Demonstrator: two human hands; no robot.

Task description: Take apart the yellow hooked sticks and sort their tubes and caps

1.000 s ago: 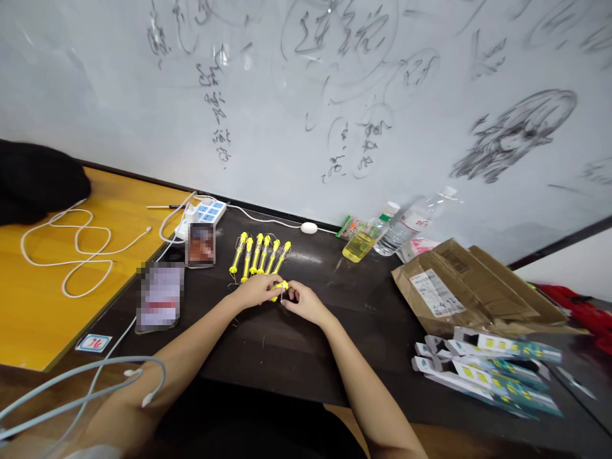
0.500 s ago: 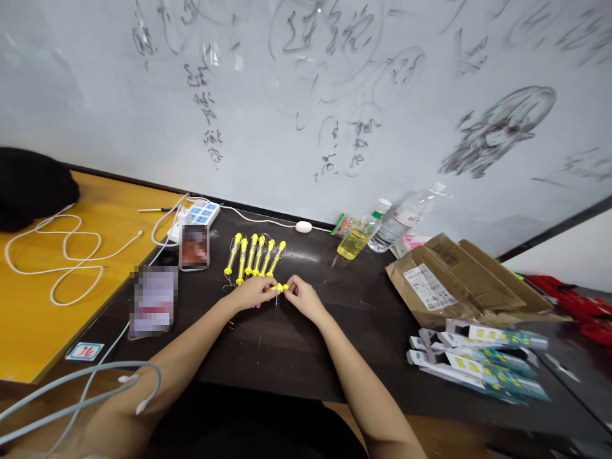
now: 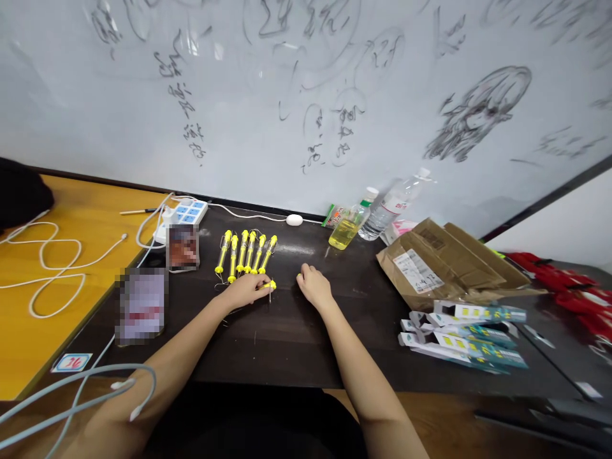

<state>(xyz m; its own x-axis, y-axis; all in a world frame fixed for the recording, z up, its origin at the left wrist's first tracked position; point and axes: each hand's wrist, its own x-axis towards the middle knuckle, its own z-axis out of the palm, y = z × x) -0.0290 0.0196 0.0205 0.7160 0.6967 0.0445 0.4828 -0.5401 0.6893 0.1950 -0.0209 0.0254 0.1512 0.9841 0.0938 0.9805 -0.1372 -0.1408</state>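
Observation:
My left hand (image 3: 247, 288) pinches a small yellow tester pen (image 3: 268, 285) just above the dark table (image 3: 287, 331), its thin metal tip pointing down. My right hand (image 3: 312, 284) sits a short way to the right with fingers curled; a tiny yellow bit shows at its fingertips, too small to name. Just beyond my left hand lies a row of several yellow tester pens (image 3: 245, 251), side by side.
A stack of packaged boxes (image 3: 461, 331) and brown cardboard packaging (image 3: 440, 261) lie at the right. Two bottles (image 3: 368, 220) stand by the whiteboard wall. A power strip (image 3: 184, 213), two phones (image 3: 142, 301) and white cables (image 3: 52, 261) are at the left.
My hands were together on the yellow pen; now the right hand has drawn away to the right while the left keeps the pen. The view has shifted, so everything sits slightly lower left.

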